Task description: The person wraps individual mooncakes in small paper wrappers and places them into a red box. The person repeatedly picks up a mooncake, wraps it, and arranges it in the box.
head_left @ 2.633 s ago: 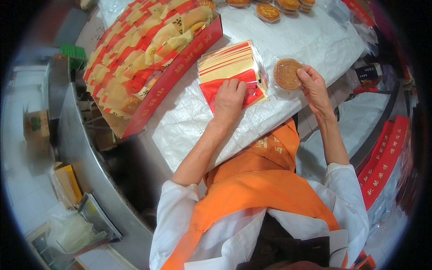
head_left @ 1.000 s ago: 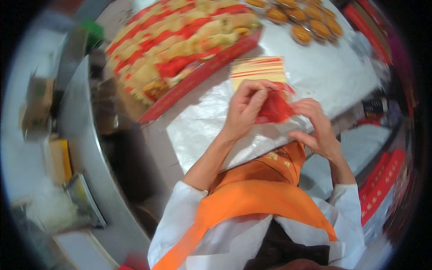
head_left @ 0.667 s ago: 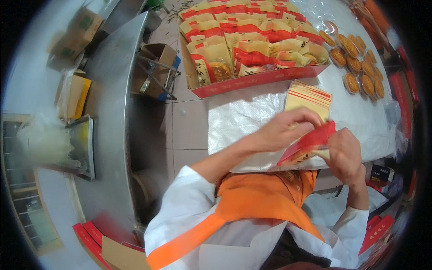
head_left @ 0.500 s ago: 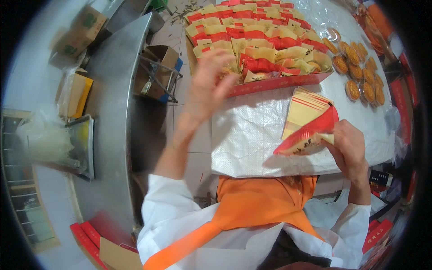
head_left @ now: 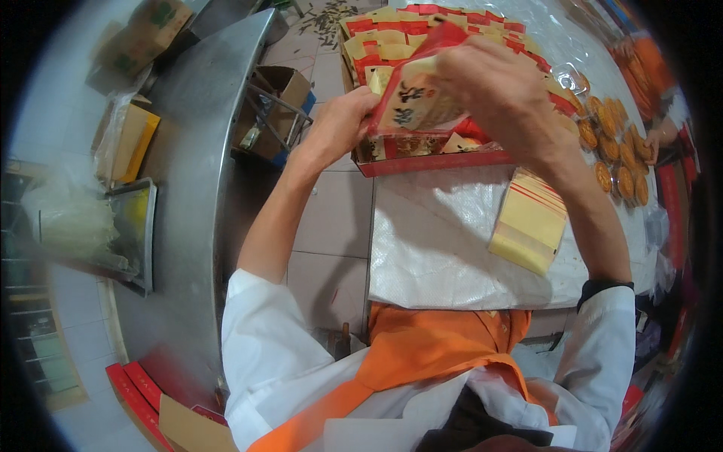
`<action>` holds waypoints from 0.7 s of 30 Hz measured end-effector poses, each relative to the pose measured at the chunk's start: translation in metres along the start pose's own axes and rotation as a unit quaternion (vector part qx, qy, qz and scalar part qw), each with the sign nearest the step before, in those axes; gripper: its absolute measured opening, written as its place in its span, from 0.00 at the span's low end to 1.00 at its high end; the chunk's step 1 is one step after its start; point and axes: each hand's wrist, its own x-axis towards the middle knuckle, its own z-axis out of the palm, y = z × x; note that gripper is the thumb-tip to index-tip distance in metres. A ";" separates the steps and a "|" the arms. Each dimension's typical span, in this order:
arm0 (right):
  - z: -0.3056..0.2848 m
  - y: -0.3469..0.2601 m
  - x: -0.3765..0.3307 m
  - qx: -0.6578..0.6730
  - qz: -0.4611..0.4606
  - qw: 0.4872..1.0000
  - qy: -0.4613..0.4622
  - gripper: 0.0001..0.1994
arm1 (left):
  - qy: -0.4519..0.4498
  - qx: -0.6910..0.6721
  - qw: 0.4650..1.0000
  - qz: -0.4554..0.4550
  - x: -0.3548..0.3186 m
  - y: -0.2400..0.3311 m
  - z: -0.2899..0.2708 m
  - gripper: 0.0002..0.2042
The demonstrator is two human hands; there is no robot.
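White-covered table (head_left: 444, 248), left hand (head_left: 343, 124) and right hand (head_left: 501, 94) both pinch a red-and-yellow packet (head_left: 414, 98) above the full tray (head_left: 429, 162); loose grip could drop it.

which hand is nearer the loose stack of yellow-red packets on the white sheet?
Right. The right hand is up at the red pouch, above the stack of packets; the left hand grips the pouch's far-left edge, farther away.

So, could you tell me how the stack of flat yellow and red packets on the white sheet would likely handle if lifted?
The stack of flat yellow and red packets looks thin and light, probably floppy. Loosely layered, it may fan or slide apart.
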 end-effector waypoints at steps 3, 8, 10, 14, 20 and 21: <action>0.039 -0.009 -0.007 -0.016 -0.045 0.998 -0.049 0.07 | 0.043 0.009 0.999 0.012 -0.005 -0.001 0.004 0.09; 0.089 -0.034 -0.049 0.023 0.013 0.979 -0.200 0.05 | 0.057 0.037 0.998 0.002 -0.011 -0.002 0.009 0.11; 0.097 -0.030 -0.053 0.074 0.039 0.984 -0.157 0.06 | 0.069 0.023 0.997 0.011 -0.017 0.001 0.013 0.11; 0.100 -0.020 -0.044 0.146 0.214 0.945 -0.202 0.09 | 0.070 0.061 0.991 -0.095 -0.019 0.010 0.022 0.11; 0.043 -0.023 -0.097 0.125 0.136 0.978 0.094 0.08 | 0.158 -0.136 0.971 -0.120 -0.055 0.032 0.026 0.25; 0.024 -0.018 -0.122 0.099 0.171 0.974 0.108 0.10 | 0.196 -0.145 0.962 -0.119 -0.066 0.035 0.029 0.24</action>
